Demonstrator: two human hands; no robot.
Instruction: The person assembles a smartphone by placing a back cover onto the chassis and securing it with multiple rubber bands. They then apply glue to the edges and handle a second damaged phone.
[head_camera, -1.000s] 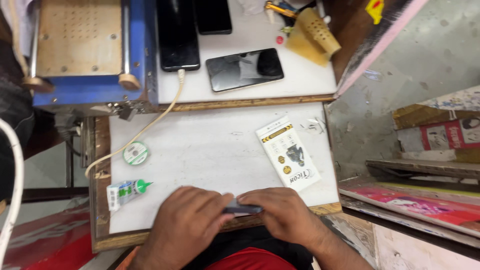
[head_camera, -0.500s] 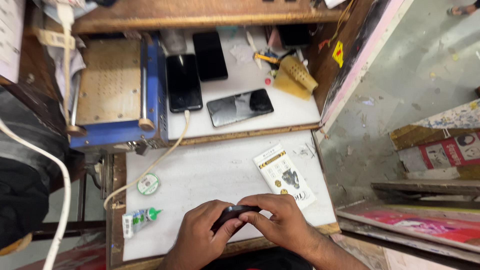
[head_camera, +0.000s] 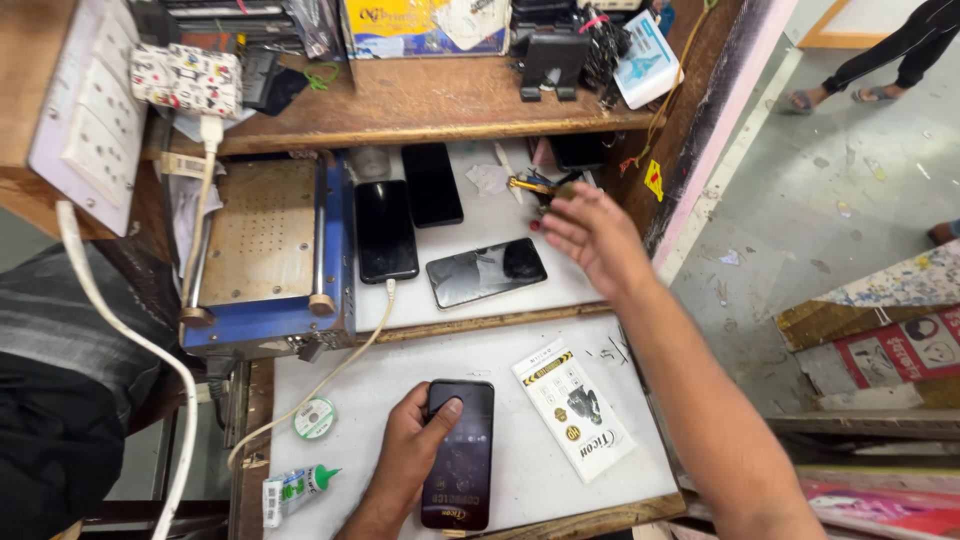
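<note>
My left hand (head_camera: 405, 455) grips a dark phone (head_camera: 459, 453) lying flat on the white table (head_camera: 400, 385), thumb across its top. My right hand (head_camera: 592, 235) hovers open, fingers spread, holding nothing, above the upper surface near a cracked phone (head_camera: 486, 271).

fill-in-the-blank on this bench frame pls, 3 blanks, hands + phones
1. The left hand presses a dark phone flat on the ____ worktop.
2. The right hand hovers open over the rear shelf, holding ____.
3. The white flat packet lies to the ____ of the dark phone.

Missing words: white; nothing; right
</note>
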